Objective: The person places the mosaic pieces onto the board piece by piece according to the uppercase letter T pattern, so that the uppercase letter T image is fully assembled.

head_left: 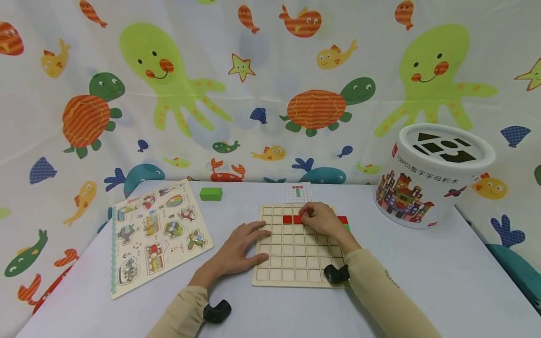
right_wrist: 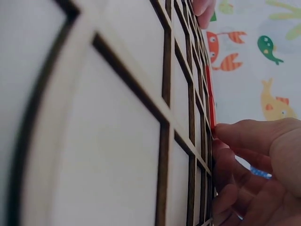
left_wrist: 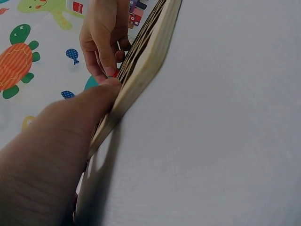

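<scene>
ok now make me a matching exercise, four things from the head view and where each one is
Things:
1. left hand
2. right hand
3. green block
4. white tub

Places:
A. between the picture puzzle board and the pattern card, touching neither
B. at the left edge of the grid board
C. at the right side of the table, nothing held near it
D. fingertips at the row of red squares

Pairs: 1-B, 2-D, 3-A, 4-C
</scene>
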The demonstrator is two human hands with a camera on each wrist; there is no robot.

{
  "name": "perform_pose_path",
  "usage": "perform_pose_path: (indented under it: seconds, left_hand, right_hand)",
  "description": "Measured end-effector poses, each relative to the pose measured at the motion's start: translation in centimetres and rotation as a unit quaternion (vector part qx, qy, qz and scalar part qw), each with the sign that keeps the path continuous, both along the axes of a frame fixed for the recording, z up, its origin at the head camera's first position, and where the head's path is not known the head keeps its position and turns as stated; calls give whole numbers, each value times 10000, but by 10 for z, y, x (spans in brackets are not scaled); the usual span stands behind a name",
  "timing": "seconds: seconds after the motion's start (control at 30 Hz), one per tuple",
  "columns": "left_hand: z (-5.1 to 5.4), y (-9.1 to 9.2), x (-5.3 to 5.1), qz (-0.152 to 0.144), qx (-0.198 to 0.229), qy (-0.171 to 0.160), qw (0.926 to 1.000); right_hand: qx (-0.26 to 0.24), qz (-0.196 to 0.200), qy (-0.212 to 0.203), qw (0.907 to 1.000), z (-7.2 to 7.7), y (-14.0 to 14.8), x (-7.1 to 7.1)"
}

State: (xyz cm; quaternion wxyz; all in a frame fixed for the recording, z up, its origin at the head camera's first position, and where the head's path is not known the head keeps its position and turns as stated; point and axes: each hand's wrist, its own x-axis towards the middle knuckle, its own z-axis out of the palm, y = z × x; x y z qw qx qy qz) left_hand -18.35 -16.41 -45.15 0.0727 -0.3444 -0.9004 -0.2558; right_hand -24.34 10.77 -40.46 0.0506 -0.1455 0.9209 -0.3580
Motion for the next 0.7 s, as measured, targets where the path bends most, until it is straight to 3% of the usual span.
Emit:
perform_pose_path:
  seconds: [0.5,0.7]
  left_hand:
    - [2,1,1,-4,-15,36,10000]
    - [2,1,1,-14,-23,57,10000]
  right_hand:
    - [-448,152,-271,9985,5,11,3]
    - [-457,179,-140,9987,6,22,7]
